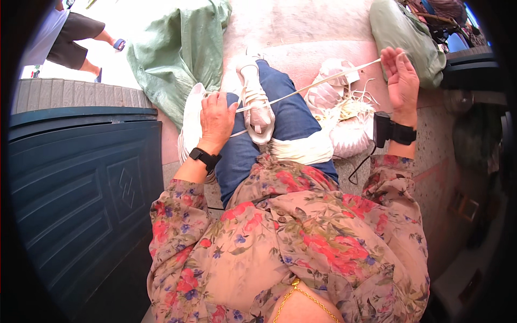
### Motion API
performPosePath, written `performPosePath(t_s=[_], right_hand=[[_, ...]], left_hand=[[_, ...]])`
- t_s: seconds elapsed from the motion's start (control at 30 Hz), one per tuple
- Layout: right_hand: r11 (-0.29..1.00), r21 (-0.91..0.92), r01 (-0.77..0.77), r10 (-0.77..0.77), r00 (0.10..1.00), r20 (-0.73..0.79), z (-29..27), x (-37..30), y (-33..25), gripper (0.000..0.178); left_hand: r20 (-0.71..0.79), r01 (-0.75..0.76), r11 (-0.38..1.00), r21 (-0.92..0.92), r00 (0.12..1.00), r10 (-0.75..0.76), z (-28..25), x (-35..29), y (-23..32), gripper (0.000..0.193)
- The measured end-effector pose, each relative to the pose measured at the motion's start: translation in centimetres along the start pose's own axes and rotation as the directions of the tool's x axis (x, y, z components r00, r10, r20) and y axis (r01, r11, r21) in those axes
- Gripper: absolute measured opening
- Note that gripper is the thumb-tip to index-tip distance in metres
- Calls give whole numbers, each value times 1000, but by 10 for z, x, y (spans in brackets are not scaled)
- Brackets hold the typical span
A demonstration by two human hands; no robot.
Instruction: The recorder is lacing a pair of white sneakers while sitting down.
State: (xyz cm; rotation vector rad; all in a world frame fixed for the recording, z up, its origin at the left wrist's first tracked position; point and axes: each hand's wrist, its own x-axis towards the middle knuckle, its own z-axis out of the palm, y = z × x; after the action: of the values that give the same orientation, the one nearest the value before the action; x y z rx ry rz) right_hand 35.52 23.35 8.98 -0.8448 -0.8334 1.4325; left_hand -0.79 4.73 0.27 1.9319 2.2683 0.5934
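Observation:
A white sneaker (257,105) rests between my thighs on my blue jeans, its toe pointing away and its laces partly threaded. Out to the right, my right hand (399,78) is raised with its fingers together, gripping a white shoelace (328,82) stretched tight from the shoe. Just left of the sneaker, my left hand (216,119) is closed, fingers bent, with a short stretch of lace running to its thumb. A bundle of white laces (304,148) lies across my right thigh. More white laces (188,129) hang beside my left leg.
Pale shoes (353,134) and loose laces are piled right of my leg. Green sacks stand at far left (172,54) and far right (401,37). A dark blue panelled door (86,183) is at my left. Another person's legs (81,43) show at upper left.

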Motion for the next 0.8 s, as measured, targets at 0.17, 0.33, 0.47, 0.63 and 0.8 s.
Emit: performPosePath(t_s=[0.17, 0.33, 0.47, 0.63, 0.8], right_hand=[[681, -727, 92, -98, 995, 35, 10, -15, 36, 15], [299, -762, 574, -1, 799, 601, 29, -61, 110, 12], [416, -793, 446, 335, 735, 589, 66, -106, 145, 17], [365, -818, 445, 357, 745, 564, 69, -103, 177, 21], [289, -861, 418, 369, 782, 503, 71, -94, 186, 25]], left_hand=[[-51, -8, 1000, -26, 999, 7, 8, -4, -2, 42], [135, -33, 997, 75, 991, 23, 9, -1, -9, 26], [346, 258, 877, -404, 931, -114, -5, 17, -34, 10], [371, 477, 314, -821, 864, -341, -86, 51, -53, 16], [274, 218, -176, -960, 869, -412, -174, 81, -124, 26]])
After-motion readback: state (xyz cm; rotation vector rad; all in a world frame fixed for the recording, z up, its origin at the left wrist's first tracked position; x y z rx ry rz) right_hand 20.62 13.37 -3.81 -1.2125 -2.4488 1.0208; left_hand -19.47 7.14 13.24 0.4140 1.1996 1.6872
